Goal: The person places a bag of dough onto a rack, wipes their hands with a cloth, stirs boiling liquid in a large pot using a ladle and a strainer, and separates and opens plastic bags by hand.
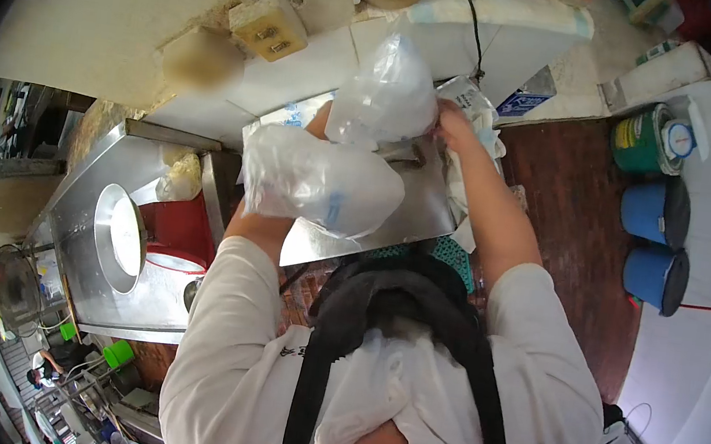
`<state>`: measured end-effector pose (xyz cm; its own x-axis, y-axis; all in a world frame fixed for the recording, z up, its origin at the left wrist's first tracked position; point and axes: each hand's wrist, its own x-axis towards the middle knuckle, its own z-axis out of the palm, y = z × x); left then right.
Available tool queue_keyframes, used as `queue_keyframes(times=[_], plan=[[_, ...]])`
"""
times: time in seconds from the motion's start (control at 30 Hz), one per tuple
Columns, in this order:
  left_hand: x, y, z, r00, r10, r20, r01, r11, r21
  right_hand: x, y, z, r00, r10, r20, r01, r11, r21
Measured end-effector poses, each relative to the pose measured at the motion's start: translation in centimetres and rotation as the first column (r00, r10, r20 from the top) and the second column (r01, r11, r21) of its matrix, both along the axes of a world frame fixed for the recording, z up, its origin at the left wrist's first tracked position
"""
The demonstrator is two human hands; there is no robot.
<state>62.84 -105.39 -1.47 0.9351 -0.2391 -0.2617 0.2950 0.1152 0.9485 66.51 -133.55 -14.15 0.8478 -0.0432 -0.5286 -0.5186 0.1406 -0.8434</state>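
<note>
A cloudy, puffed-out clear plastic bag [386, 93] stands up in front of me. My right hand [452, 126] pinches its right edge with bent fingers. A second puffed plastic bulge [321, 180] hangs nearer to me on the left, over my left forearm; whether it is a separate bag I cannot tell. My left hand [320, 121] is behind the plastic, and only a bit of skin shows, its fingers hidden. Beneath is a shiny metal work surface [425, 199] with a dark, thin metal piece [408, 156] partly covered by the plastic.
To the left, a steel counter [75, 228] holds a wide metal bowl [119, 237] with white contents, a red container [181, 232] and a yellowish bag [181, 178]. Crumpled white plastic [467, 182] lies by my right forearm. Blue buckets [654, 210] line the right wall.
</note>
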Motion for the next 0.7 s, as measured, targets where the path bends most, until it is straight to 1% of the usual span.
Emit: queue_keyframes(times=[0.03,0.07,0.13,0.23,0.3,0.33,0.43,0.53,0.63,0.67,0.7], plan=[[0.5,0.2,0.2,1.000,-0.003,0.001,0.003,1.000,-0.001,-1.0,-0.6,3.8,0.999,-0.029,-0.024,0.031,0.998,0.046],[0.8,0.6,0.5,1.000,-0.005,0.009,0.005,1.000,0.002,-1.6,-1.0,5.6,0.991,-0.021,0.135,0.034,0.995,-0.097],[0.5,1.8,1.0,1.000,-0.003,0.006,0.003,1.000,-0.001,-3.6,-1.6,7.6,0.910,0.076,0.407,0.087,0.926,-0.367],[-1.2,2.8,1.3,1.000,-0.010,-0.007,0.010,1.000,0.020,-5.5,2.4,9.8,0.850,0.269,0.453,-0.017,0.874,-0.486],[-3.0,3.2,1.3,1.000,0.005,-0.016,-0.005,1.000,0.029,-5.4,5.0,7.4,0.834,0.329,0.443,0.008,0.795,-0.606],[-3.9,3.2,1.2,1.000,0.014,-0.020,-0.013,0.999,0.029,-5.3,5.7,7.2,0.824,0.360,0.437,0.023,0.750,-0.661],[-4.6,3.2,0.8,0.999,0.044,-0.013,-0.043,0.999,0.027,-5.5,5.3,8.4,0.807,0.357,0.470,-0.036,0.825,-0.563],[-4.0,3.7,0.6,0.997,0.073,0.016,-0.073,0.997,0.015,-5.3,2.3,7.7,0.804,0.394,0.446,-0.162,0.866,-0.473],[-3.8,5.8,1.1,0.992,0.121,0.047,-0.120,0.993,-0.009,-6.9,-0.6,6.4,0.776,0.209,0.595,0.096,0.893,-0.440],[-4.9,7.4,1.6,0.989,0.139,0.055,-0.140,0.990,0.005,-8.1,-0.7,7.4,0.787,0.221,0.576,0.076,0.891,-0.447],[-5.5,9.0,2.2,0.986,0.157,0.063,-0.158,0.987,0.016,-10.0,-0.9,10.2,0.797,0.229,0.558,0.061,0.889,-0.453]])
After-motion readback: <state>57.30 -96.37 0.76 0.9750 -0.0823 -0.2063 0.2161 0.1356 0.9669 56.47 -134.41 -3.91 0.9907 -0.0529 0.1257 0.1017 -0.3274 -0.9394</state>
